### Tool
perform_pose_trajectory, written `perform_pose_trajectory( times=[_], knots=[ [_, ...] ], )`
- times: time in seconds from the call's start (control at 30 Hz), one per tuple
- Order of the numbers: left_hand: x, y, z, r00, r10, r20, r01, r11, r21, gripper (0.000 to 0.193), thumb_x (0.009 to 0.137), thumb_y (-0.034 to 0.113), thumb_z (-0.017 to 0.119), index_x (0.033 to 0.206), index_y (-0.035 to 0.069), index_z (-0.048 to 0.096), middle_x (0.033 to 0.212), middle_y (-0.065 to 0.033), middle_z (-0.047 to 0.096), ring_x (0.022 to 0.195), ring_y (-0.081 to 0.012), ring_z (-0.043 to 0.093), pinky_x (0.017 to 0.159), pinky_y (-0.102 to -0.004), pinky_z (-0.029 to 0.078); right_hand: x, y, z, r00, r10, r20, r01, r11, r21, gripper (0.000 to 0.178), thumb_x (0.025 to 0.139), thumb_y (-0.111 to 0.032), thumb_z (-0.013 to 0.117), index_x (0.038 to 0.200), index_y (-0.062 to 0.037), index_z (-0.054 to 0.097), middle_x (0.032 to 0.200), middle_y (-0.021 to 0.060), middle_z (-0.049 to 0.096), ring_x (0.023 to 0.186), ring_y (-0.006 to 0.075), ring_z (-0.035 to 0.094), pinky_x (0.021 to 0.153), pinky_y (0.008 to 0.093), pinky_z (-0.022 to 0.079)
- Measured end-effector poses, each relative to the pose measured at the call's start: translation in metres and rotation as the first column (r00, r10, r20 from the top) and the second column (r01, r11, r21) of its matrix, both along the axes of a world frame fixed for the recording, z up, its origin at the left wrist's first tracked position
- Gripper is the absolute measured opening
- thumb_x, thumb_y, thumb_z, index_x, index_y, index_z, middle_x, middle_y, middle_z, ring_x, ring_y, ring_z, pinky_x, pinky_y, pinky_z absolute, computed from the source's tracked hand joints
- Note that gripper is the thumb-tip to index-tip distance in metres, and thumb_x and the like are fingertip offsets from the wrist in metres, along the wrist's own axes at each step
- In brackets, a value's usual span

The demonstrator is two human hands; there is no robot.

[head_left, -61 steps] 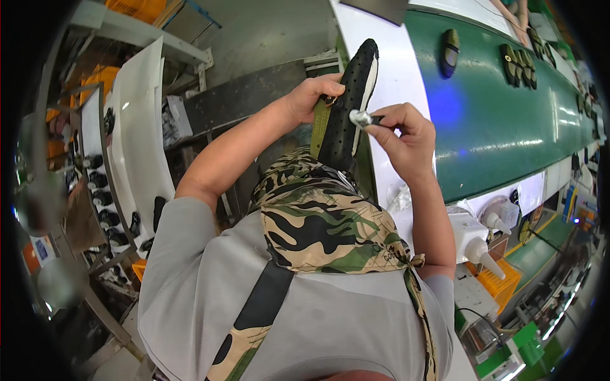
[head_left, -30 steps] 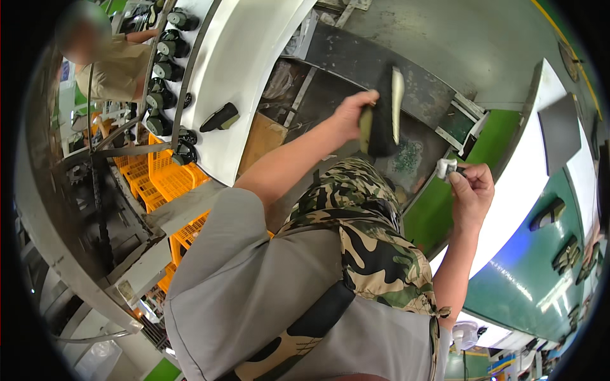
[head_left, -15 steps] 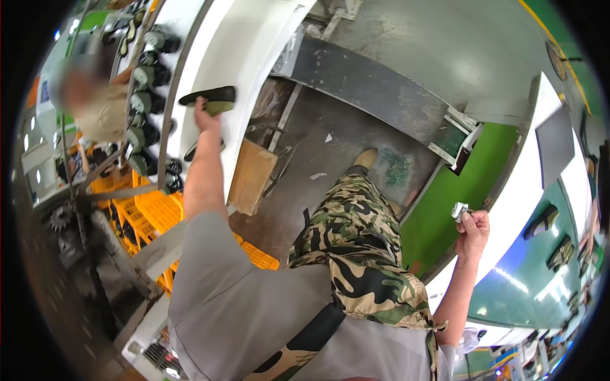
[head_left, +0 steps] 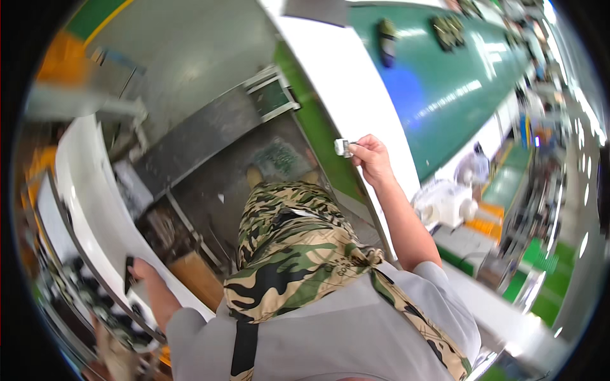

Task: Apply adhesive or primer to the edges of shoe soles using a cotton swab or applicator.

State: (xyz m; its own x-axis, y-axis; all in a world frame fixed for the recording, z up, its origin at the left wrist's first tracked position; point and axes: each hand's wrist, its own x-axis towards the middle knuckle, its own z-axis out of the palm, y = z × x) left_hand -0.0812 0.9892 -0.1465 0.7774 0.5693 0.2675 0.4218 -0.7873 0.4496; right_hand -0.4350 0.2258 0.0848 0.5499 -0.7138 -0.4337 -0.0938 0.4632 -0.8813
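My left hand [head_left: 141, 270] is at the curved white surface on the left, its fingers closed on a dark shoe [head_left: 129, 273] that shows mostly edge-on. Much of that shoe is hidden or blurred. My right hand [head_left: 372, 159] is raised over the edge of the white ledge [head_left: 343, 89] on the right. Between its thumb and fingers it pinches a small white and silvery piece [head_left: 344, 148], whose kind I cannot make out. Beyond the ledge, a single olive and dark shoe [head_left: 387, 43] and a pair of camouflage shoes [head_left: 448, 32] lie on the green conveyor belt [head_left: 438, 101].
A dark grey bench [head_left: 200, 136] spans the space ahead of my feet. A brown board [head_left: 196, 279] leans beside the curved white surface [head_left: 105, 209]. Blurred dark shoes [head_left: 95, 295] line a rack at the far left. White equipment [head_left: 441, 202] stands right of my arm.
My view has swung to the right. The left hand, with the shoe, now appears lower and nearer my body. My right hand still pinches the small white and silvery piece.
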Motion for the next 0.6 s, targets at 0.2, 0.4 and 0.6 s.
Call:
perform_pose_trajectory(
  times=[0.2, 0.4, 0.6],
  knots=[
    [-0.04, -0.307, -0.004, 0.636, -0.734, -0.237, 0.626, 0.671, -0.398, 0.055, 0.073, 0.005, 0.071, 0.125, -0.007, 0.057, 0.117, -0.0205, 0.065, 0.108, -0.0309, 0.062, 0.097, -0.0398, 0.047, -0.136, -0.007, 0.011, 0.889, -0.457, 0.006, 0.454, 0.881, -0.13, 0.017, 0.081, 0.0, 0.075, 0.08, -0.0051, 0.058, 0.067, 0.0026, 0.061, 0.052, 0.0084, 0.052, 0.047, 0.0224, 0.04],
    [-0.107, -0.585, 0.062, -0.137, -0.99, 0.028, 0.613, -0.107, -0.783, 0.065, 0.081, 0.002, 0.069, 0.141, -0.003, 0.044, 0.139, -0.0194, 0.052, 0.123, -0.0302, 0.056, 0.102, -0.0379, 0.046, -0.287, 0.019, 0.003, 0.565, -0.825, 0.001, 0.798, 0.546, -0.255, 0.015, 0.08, -0.001, 0.075, 0.079, -0.0038, 0.06, 0.067, 0.0014, 0.061, 0.053, 0.0081, 0.053, 0.048, 0.0222, 0.041],
    [-0.14, -0.767, 0.127, -0.55, -0.833, 0.062, 0.56, -0.423, -0.712, 0.067, 0.081, 0.0, 0.068, 0.143, -0.003, 0.042, 0.138, -0.0206, 0.052, 0.12, -0.0281, 0.057, 0.1, -0.0372, 0.048, -0.381, 0.029, -0.03, 0.244, -0.939, -0.24, 0.721, 0.342, -0.603, 0.01, 0.079, -0.006, 0.074, 0.083, -0.0019, 0.065, 0.07, 0.0053, 0.065, 0.058, 0.0124, 0.06, 0.056, 0.0279, 0.05]
  ],
)
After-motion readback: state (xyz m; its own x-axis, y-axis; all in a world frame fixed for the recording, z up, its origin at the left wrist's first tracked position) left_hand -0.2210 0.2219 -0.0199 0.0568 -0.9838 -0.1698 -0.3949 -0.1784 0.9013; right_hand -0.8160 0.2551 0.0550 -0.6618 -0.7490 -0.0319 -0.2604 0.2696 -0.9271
